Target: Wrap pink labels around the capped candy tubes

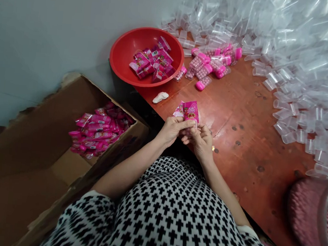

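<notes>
Both hands meet over the near edge of a red-brown table [240,118]. My left hand [172,130] and my right hand [201,140] pinch a small pink printed packet [190,111] between their fingers, and the packet stands up above the fingertips. A second pale pink packet edge [179,109] shows just behind it on the left. Whatever sits lower between the fingers is hidden.
A red bowl [124,53] with several pink packets stands at the table's far left corner. Filled pink-capped tubes [208,65] lie beside it, a heap of clear empty tubes [304,55] fills the right. A cardboard box [62,155] of pink packets sits left; a tub of pink pieces [317,219] right.
</notes>
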Motion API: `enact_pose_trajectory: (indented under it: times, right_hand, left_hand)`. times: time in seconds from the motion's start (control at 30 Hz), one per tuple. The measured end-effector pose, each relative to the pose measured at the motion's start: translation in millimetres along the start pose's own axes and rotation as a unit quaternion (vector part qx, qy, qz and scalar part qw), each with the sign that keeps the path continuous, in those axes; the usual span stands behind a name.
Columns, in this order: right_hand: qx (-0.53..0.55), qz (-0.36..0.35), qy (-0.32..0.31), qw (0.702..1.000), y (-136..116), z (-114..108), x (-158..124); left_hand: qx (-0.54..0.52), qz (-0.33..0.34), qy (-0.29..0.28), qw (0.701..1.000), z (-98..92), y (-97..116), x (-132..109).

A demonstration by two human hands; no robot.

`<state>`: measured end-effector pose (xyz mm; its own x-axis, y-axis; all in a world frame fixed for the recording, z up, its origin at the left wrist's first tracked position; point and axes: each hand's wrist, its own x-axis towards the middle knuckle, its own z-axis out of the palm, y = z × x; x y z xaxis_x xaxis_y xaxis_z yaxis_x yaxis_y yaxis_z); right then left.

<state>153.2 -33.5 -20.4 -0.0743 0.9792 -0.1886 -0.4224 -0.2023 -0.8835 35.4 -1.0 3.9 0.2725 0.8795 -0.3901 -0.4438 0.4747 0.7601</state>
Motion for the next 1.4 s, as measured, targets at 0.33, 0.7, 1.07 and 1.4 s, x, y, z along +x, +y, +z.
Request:
enact_pose_trajectory:
  times: [0.33,0.7,1.07,1.4]
  right_hand:
    - [-0.006,0.004,-0.010,1.000,-3.8,-0.5,1.6]
    - [-0.080,0.019,-0.015,0.997,-14.1,2.0,8.8]
    - [-0.168,0.024,-0.007,0.985,-24.7,-13.5,12.1]
    - [-0.159,-0.043,0.055,0.985,-12.8,-6.3,49.1]
  left_hand:
    - [-0.074,-0.005,-0.007,0.997,-3.4,-7.8,-15.8]
    - [0.026,0.286,0.270,0.919,-66.4,31.6,-50.4]
    - [0.539,0.296,0.150,0.774,-53.2,-17.8,46.6]
    - [0.470,0.342,0.174,0.795,-49.3,-22.3,40.0]
